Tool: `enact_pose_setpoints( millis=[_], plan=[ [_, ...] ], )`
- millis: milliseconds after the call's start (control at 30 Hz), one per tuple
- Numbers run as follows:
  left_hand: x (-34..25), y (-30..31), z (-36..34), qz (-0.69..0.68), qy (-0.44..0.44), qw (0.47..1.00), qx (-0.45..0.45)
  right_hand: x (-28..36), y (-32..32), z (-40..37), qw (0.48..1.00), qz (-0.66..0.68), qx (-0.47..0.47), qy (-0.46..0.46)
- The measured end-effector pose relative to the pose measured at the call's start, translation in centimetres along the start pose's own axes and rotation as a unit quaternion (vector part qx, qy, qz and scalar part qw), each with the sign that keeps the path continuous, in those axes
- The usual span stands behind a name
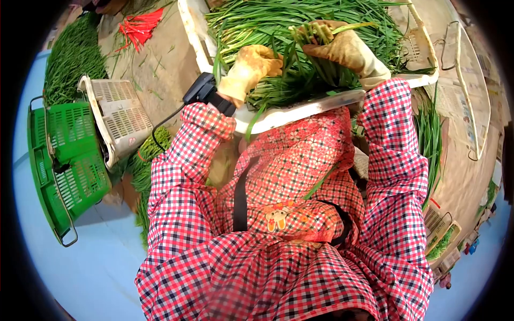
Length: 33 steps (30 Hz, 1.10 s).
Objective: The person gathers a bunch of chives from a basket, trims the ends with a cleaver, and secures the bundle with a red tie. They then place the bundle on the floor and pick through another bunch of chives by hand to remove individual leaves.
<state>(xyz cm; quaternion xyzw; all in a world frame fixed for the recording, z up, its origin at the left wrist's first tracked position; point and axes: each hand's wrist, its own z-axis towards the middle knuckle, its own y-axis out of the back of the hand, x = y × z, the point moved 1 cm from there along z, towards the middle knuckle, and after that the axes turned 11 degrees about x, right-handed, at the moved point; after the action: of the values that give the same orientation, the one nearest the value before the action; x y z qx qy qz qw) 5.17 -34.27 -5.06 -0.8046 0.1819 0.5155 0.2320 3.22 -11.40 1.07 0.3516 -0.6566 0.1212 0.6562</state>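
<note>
Both my hands wear stained yellowish gloves over a white crate (pixel 300 111) heaped with long green leafy stalks (pixel 251 24). My right hand (pixel 348 51) is wrapped round a bunch of stalks (pixel 316 35), its cut pale ends pointing up and its leaves hanging down into the crate. Just left of that bunch, my left hand (pixel 254 67) has its fingers curled near the hanging leaves; whatever lies between them is hidden. A black device (pixel 206 92) with a cable is strapped at my left wrist.
At the left stand a green crate (pixel 75 160) and a white basket (pixel 119 112), with piled stalks (pixel 75 64) behind. Red strips (pixel 140 28) lie on the floor at the upper left. Another white crate (pixel 463 91) and more stalks (pixel 428 139) are at the right.
</note>
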Motion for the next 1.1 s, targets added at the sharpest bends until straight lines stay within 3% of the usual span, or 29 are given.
enact_pose_setpoints(
  millis=[33, 100, 133, 167, 233, 267, 300, 333, 400, 433, 467, 500, 600, 633, 733, 767, 833, 867, 900, 1000, 1033, 1067, 1100],
  plan=[
    [-0.4, 0.0, -0.1, 0.082, 0.001, 0.997, 0.01, 0.6, 0.0, 0.1, 0.998, -0.068, -0.001, -0.006],
    [-1.5, -0.3, -1.1, 0.217, -0.133, 0.967, 0.009, 1.3, -0.6, 0.3, 0.993, -0.105, 0.034, 0.029],
    [-2.5, -0.1, -1.6, 0.33, -0.221, 0.918, 0.01, 1.8, -0.8, 0.8, 0.99, -0.127, 0.048, 0.049],
    [-3.4, 0.1, -2.1, 0.432, -0.309, 0.847, -0.013, 2.3, -0.8, 1.6, 0.936, -0.322, 0.065, 0.125],
    [-3.7, -0.3, -2.0, 0.396, -0.198, 0.895, -0.051, 4.1, -1.5, 1.6, 0.941, -0.311, 0.128, 0.035],
    [-3.4, -0.7, -1.8, 0.402, -0.2, 0.892, -0.052, 3.1, -1.6, 1.7, 0.945, -0.303, 0.116, 0.044],
    [-2.6, -0.5, -1.7, 0.318, -0.189, 0.928, -0.037, 3.7, -1.8, 1.2, 0.979, -0.149, 0.11, -0.091],
    [-1.8, -0.3, -1.6, 0.231, -0.179, 0.956, -0.028, 5.4, -1.9, 1.3, 0.974, -0.129, 0.108, -0.149],
    [-2.8, -1.3, -2.0, 0.227, -0.174, 0.957, -0.049, 4.0, -2.2, 1.3, 0.968, -0.21, 0.086, -0.103],
    [-5.6, -3.6, -2.9, 0.181, -0.167, 0.967, -0.062, 3.4, -2.3, 1.0, 0.986, -0.134, 0.075, -0.067],
    [-6.4, -4.1, -3.3, 0.228, -0.175, 0.954, -0.08, 2.6, -2.5, 0.7, 0.996, -0.057, 0.064, -0.028],
    [-5.8, -4.1, -2.9, 0.216, -0.179, 0.956, -0.088, 1.4, -2.6, 0.8, 0.997, -0.015, 0.068, -0.031],
    [-5.6, -3.8, -2.3, 0.251, -0.159, 0.951, -0.087, 3.5, -2.0, 1.0, 0.983, -0.118, 0.11, -0.086],
    [-5.0, -3.5, -2.2, 0.221, -0.148, 0.961, -0.08, 1.0, -2.6, 1.5, 0.982, -0.121, 0.102, -0.1],
    [-5.7, -3.5, -2.5, 0.371, -0.18, 0.906, -0.094, -0.4, -2.9, 1.6, 0.975, -0.214, 0.053, -0.01],
    [-5.8, -3.7, -2.5, 0.41, -0.19, 0.887, -0.092, -0.5, -2.9, 1.4, 0.937, -0.292, -0.017, 0.189],
    [-5.9, -4.2, -2.5, 0.446, -0.231, 0.858, -0.108, -0.5, -3.4, 0.4, 0.995, -0.073, 0.013, 0.062],
    [-5.9, -4.4, -2.6, 0.462, -0.25, 0.842, -0.118, 0.3, -3.2, 0.1, 0.997, -0.073, 0.029, 0.012],
    [-6.3, -4.6, -2.7, 0.413, -0.262, 0.864, -0.12, 1.1, -3.0, -0.3, 0.995, -0.074, 0.045, -0.039],
    [-8.4, -5.4, -2.8, 0.262, -0.289, 0.912, -0.127, 1.3, -2.5, -0.9, 0.991, -0.118, 0.011, -0.058],
    [-8.8, -4.6, -2.7, 0.235, -0.319, 0.908, -0.135, -0.2, -2.5, -0.8, 0.997, -0.077, -0.011, -0.026],
    [-10.3, -4.7, -3.6, 0.147, -0.257, 0.94, -0.171, -0.8, -2.4, -0.7, 0.999, -0.038, -0.032, 0.007],
    [-10.5, -4.3, -3.5, 0.135, -0.249, 0.942, -0.178, -1.7, -2.2, -0.6, 0.998, -0.045, -0.031, 0.013]
  ],
)
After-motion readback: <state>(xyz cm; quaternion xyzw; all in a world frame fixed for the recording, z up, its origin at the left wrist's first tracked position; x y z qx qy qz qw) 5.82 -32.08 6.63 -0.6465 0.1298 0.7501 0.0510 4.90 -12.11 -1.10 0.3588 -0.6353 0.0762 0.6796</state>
